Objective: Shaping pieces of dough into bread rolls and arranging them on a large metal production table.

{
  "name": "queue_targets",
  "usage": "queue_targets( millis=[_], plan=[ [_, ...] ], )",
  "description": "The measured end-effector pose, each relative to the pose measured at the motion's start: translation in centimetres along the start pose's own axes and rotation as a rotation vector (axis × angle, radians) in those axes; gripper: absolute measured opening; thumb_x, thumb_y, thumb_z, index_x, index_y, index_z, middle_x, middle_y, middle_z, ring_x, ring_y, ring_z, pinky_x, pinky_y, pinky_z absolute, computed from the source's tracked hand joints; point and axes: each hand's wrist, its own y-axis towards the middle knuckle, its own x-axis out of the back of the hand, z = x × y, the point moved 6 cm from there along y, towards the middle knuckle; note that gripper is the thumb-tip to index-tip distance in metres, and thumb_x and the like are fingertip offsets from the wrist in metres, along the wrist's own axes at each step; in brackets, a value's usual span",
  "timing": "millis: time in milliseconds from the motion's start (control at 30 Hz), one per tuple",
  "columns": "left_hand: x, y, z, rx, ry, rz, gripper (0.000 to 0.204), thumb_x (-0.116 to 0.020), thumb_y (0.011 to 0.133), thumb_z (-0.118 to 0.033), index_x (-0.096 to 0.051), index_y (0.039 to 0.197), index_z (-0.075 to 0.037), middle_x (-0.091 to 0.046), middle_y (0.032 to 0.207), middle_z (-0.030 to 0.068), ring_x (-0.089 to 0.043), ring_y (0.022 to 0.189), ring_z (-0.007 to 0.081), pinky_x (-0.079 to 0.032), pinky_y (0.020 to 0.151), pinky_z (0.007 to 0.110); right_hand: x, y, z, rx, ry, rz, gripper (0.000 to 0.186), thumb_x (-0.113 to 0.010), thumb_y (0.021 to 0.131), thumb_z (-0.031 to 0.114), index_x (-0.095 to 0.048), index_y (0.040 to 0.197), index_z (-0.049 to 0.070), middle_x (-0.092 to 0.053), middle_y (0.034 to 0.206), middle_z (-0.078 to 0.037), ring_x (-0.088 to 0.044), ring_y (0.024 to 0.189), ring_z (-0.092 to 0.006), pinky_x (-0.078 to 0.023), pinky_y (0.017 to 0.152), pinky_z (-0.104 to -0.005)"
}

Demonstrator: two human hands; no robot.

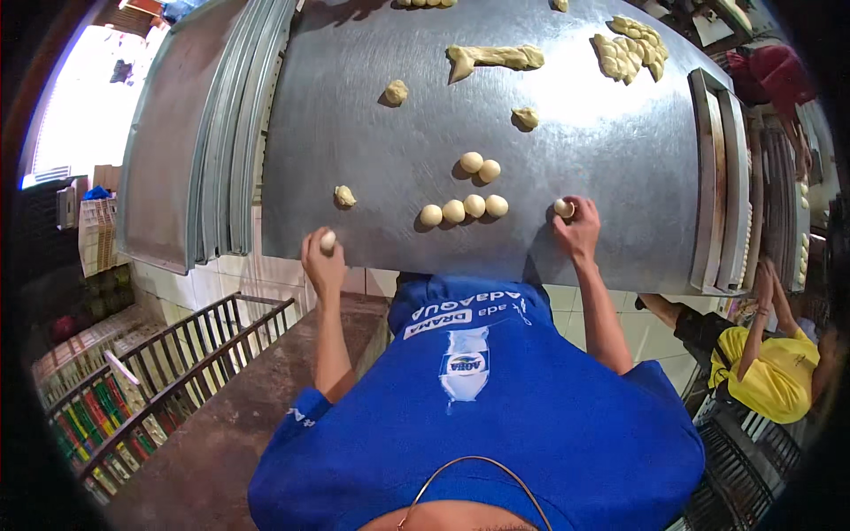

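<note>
My left hand (324,262), near the front left edge of the metal table (372,150), is closed round a small pale dough ball (328,241). Farther right, my right hand (580,232) has its fingers curled round another dough ball (563,209) at the tabletop. Between the hands lies a row of several smooth dough balls (453,211), with two more balls (472,162) just behind it. An uneven dough lump (344,196) sits beyond my left hand. Two rough lumps, one to the left (396,92) and one to the right (526,117), lie farther back.
A long dough strip (496,58) and a cluster of cut dough pieces (630,51) lie at the far side. Metal trays (186,133) are stacked on the left, and more trays (730,177) stand at the right. A person in a yellow shirt (775,372) is at the right.
</note>
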Motion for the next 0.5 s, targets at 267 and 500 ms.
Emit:
queue_targets(
  millis=[267, 500],
  plan=[
    [-14.2, 5.8, -21.1, -0.658, -0.406, 0.41, 0.058, -0.06, 0.073, 0.006, -0.06, 0.13, -0.008, -0.068, 0.114, 0.0108, -0.066, 0.096, 0.0308, -0.051, 0.091, 0.037, -7.7, 5.0, 6.6, 0.195, 0.259, 0.169, 0.05, -0.074, 0.065, 0.003, -0.066, 0.114, 0.005, -0.065, 0.105, -0.015, -0.064, 0.09, -0.0326, -0.054, 0.079, -0.0399],
    [-14.2, 3.5, -23.5, -0.94, -0.145, 0.47, 0.069, -0.073, 0.075, -0.029, -0.053, 0.139, -0.014, -0.056, 0.12, 0.0114, -0.058, 0.102, 0.029, -0.045, 0.091, 0.042, -5.1, 5.2, 7.4, 0.111, 0.209, 0.189, 0.04, -0.072, 0.076, 0.017, -0.067, 0.114, 0.007, -0.063, 0.106, -0.016, -0.063, 0.091, -0.0356, -0.054, 0.08, -0.041]
  ],
)
